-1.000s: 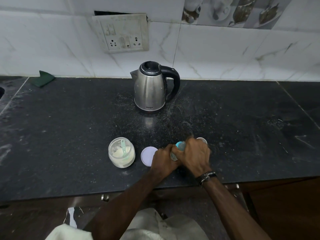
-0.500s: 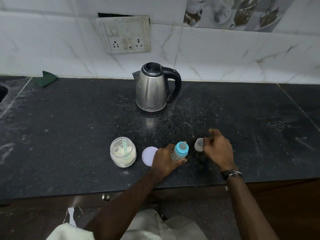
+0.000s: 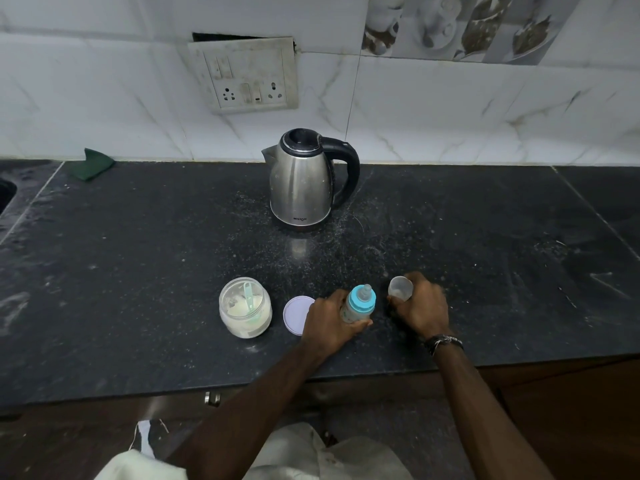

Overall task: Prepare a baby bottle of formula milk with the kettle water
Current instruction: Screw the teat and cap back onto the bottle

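Black stone table (image 3: 138,271) carries a steel kettle (image 3: 301,181) at the back. Left grip (image 3: 329,323) curls round the bottle (image 3: 358,304), upright near the front edge; right grip (image 3: 420,306) holds its clear cap (image 3: 400,287) just beside. Jar (image 3: 245,311) and lid (image 3: 297,315) sit left.

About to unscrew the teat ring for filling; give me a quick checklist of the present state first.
1. Bottle gripped by left hand: ok.
2. Clear cap off the bottle, in right hand: ok.
3. Teat ring off: not ok, blue ring sits on the bottle.
4. Formula jar open, scoop inside, lid beside it: ok.
5. Kettle upright, lid closed: ok.
6. Water in kettle: cannot tell.
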{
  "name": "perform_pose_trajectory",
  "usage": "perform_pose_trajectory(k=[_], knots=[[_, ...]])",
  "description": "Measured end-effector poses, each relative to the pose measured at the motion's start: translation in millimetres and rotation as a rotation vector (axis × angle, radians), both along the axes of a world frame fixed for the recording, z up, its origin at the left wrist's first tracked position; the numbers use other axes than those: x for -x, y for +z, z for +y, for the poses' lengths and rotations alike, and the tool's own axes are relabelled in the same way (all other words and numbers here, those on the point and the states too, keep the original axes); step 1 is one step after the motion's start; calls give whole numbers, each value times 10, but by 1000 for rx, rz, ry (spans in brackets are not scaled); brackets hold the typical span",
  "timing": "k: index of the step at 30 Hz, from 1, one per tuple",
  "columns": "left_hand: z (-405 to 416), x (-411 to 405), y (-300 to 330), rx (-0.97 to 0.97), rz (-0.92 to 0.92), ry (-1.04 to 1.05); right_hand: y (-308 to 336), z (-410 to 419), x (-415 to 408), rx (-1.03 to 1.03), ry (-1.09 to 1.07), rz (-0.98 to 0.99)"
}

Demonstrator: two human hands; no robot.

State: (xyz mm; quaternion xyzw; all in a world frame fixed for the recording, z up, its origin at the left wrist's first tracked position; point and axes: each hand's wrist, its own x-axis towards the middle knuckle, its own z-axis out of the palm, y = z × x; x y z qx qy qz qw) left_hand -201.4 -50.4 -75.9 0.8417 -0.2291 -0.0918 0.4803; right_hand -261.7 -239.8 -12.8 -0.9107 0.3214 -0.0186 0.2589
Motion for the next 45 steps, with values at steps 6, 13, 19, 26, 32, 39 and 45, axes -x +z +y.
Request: perform_pose_trajectory(k=[6,13,19,26,32,39,45], knots=[[1,-12,-13,-9,0,-15,351,-13,3,-111,125,-203],[-4,-14,-15,-30,-1,-10,931,64,17,-98,264,-242],[-6,-15,-17,-49,-3,2,1039,214,-27,87,538,-147],[-14,1,-3,-21,-8,28,903,405,-104,162,679,27],[-29,-9,-15,-49,-22,42,845,512,-176,224,735,102],[-37,2,-14,-89,-35,64,814,518,-232,293,754,118],[-55,9,-15,-87,-23,58,808,607,-218,371,787,127]])
